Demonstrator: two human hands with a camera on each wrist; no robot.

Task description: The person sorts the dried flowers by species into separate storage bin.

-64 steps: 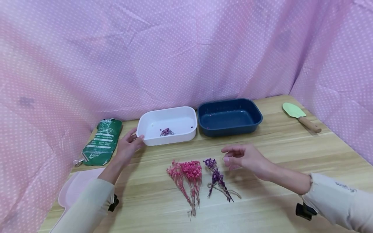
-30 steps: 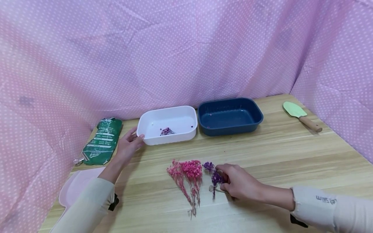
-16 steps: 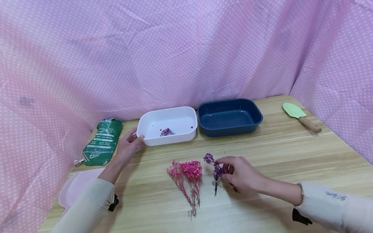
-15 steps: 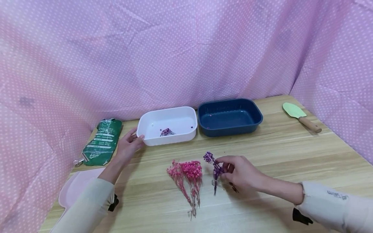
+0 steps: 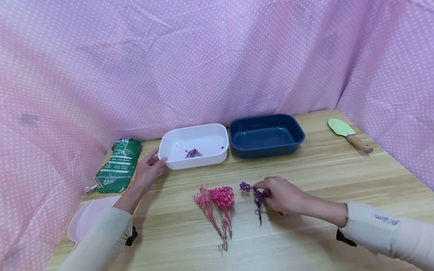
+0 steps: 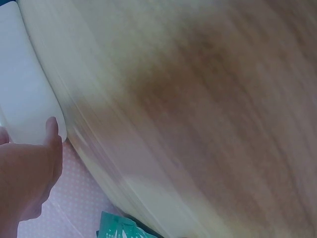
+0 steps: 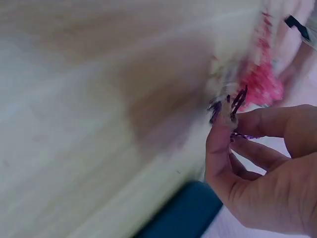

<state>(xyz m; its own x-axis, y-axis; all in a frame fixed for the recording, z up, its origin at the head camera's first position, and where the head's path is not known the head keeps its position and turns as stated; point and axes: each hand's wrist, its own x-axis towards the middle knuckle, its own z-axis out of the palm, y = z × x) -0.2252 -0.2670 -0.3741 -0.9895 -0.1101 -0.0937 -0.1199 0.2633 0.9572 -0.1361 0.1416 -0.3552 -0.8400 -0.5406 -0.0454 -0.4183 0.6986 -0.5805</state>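
Note:
My right hand (image 5: 283, 195) pinches a small bunch of purple dried flowers (image 5: 258, 199) close over the wooden table. In the right wrist view the thumb and fingertips meet on its stems (image 7: 237, 101). A twine bow had tied this bunch; most of it is hidden by the hand. To its left lie pink dried flowers (image 5: 222, 197), stems toward me. My left hand (image 5: 148, 171) grips the left front corner of a white planter box (image 5: 200, 162), thumb at the rim. A little sprig of purple flowers (image 5: 193, 153) lies inside that box.
A dark blue planter box (image 5: 268, 152) stands beside the white one. At the right is a green trowel (image 5: 341, 127) with a wooden handle. On the left lie a green printed bag (image 5: 118, 165) and a pale pink plastic piece (image 5: 89, 218). Dotted pink cloth (image 5: 217, 67) hangs behind.
My right hand came down onto the purple flowers, took hold of them, lifted them slightly and shifted right, tilting the bunch. My left hand has stayed on the white planter box.

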